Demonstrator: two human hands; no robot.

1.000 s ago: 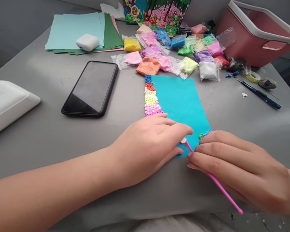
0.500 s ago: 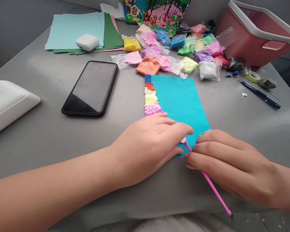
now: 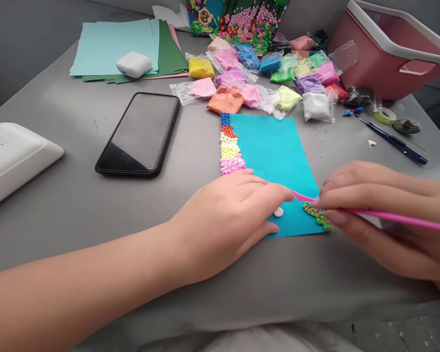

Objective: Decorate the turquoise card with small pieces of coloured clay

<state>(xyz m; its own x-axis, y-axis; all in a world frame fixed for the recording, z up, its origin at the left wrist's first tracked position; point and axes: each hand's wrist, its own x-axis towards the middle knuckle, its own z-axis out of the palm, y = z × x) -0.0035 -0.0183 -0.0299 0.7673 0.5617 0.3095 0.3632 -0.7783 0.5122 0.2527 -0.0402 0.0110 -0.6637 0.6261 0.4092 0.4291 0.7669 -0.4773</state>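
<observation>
Left hand (image 3: 229, 220) lies flat, fingers loose and grasping nothing, pinning the near left corner of the turquoise felt sheet (image 3: 275, 151); a small white clay dot (image 3: 278, 212) sits just beside its fingertips and could get smeared. Right hand (image 3: 381, 215) pinches a thin pink plastic modelling stick (image 3: 388, 216), tip over the sheet; a slip may dent the green clay-ring strip (image 3: 317, 216) underneath.

Left hand (image 3: 229, 220) presses the teal sheet (image 3: 275, 156); right hand (image 3: 381, 215) pinches a pink tool (image 3: 388, 216).
</observation>
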